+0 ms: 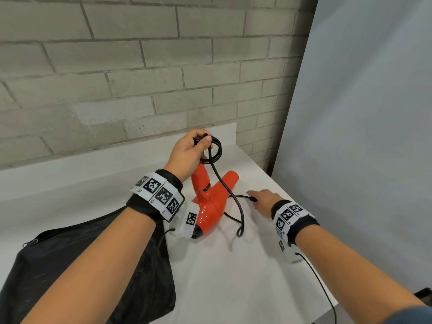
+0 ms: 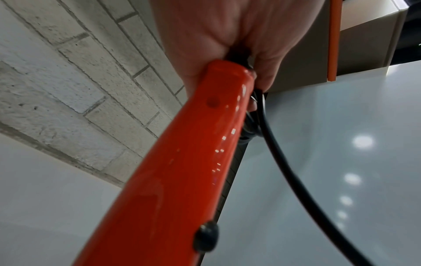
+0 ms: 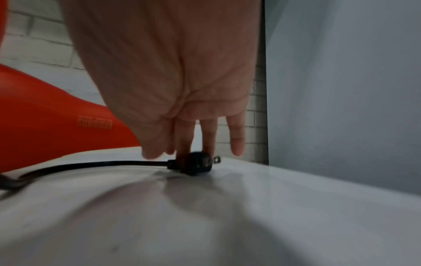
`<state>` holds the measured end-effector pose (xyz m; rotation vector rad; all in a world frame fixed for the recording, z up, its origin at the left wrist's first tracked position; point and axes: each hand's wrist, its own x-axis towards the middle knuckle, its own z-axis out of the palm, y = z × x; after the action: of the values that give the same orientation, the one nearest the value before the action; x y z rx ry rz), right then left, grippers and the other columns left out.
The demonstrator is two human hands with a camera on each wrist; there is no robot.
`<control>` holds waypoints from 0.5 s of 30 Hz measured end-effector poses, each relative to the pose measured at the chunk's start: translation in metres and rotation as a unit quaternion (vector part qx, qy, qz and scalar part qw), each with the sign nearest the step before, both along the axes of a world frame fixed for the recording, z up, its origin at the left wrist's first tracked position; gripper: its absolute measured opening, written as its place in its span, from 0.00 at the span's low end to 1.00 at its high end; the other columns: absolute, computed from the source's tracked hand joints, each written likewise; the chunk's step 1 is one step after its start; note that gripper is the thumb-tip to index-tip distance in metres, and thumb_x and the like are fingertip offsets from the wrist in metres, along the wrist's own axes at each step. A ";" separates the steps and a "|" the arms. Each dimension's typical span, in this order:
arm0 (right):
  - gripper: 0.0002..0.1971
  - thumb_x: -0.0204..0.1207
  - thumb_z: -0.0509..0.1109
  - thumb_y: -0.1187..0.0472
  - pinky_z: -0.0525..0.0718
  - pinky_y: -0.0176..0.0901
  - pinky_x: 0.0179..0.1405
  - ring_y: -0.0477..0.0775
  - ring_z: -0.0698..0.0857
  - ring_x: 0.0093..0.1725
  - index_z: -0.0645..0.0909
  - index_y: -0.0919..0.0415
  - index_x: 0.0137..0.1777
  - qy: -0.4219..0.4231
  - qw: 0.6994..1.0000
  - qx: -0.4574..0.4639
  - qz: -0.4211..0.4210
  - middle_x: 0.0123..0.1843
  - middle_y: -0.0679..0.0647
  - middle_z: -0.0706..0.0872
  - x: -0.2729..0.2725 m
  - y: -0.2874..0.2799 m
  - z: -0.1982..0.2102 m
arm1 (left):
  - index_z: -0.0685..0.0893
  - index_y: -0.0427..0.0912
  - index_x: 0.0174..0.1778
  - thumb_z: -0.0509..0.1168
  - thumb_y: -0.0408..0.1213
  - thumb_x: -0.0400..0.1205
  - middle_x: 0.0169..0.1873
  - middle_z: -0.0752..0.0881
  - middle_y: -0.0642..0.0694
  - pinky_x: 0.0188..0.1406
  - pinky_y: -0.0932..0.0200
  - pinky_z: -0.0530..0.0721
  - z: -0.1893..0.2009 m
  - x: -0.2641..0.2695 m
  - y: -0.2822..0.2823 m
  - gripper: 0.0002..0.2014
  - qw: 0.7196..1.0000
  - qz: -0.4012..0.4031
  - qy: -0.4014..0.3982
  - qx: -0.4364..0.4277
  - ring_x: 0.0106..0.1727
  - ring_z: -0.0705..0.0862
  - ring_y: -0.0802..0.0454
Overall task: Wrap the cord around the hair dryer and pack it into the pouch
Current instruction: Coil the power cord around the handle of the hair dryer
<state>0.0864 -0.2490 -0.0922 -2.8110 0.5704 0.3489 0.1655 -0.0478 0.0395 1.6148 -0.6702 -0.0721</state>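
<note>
Black fabric, the pouch lies flat at the table's near left, zip partly undone, nothing visibly inside, the left forearm crossing over it. The orange dryer rests on the table between the hands; the left hand grips its raised handle end together with coils of the cord, and raised lettering on the barrel is too blurred to read. The right hand has its fingertips down on the plug lying on the table, whether pinching or merely touching I cannot tell.
</note>
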 end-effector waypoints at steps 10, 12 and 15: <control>0.15 0.79 0.54 0.69 0.80 0.52 0.60 0.63 0.81 0.60 0.77 0.65 0.61 -0.060 0.989 -0.128 -0.048 0.63 0.63 0.79 0.003 -0.008 0.031 | 0.77 0.36 0.57 0.56 0.33 0.84 0.37 0.79 0.51 0.29 0.76 0.76 -0.002 0.002 -0.002 0.09 0.999 0.011 -0.028 0.016 0.33 0.77 0.62; 0.12 0.79 0.55 0.72 0.80 0.51 0.51 0.66 0.81 0.54 0.77 0.68 0.58 -0.177 0.978 -0.089 -0.059 0.60 0.64 0.77 0.001 -0.010 0.045 | 0.77 0.35 0.58 0.56 0.33 0.83 0.37 0.79 0.51 0.28 0.77 0.76 -0.002 0.003 -0.002 0.10 0.999 0.017 -0.027 0.011 0.33 0.76 0.62; 0.08 0.78 0.58 0.73 0.71 0.44 0.42 0.64 0.79 0.47 0.78 0.71 0.50 -0.355 0.934 -0.003 -0.037 0.52 0.63 0.76 -0.003 -0.006 0.067 | 0.77 0.35 0.57 0.56 0.32 0.83 0.34 0.76 0.52 0.26 0.77 0.74 -0.001 0.003 -0.003 0.10 0.999 0.024 -0.033 0.008 0.30 0.73 0.59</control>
<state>0.0834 -0.2555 -0.0248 -2.6373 0.4896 -0.6625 0.1683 -0.0513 0.0382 1.6526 -0.6840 0.0112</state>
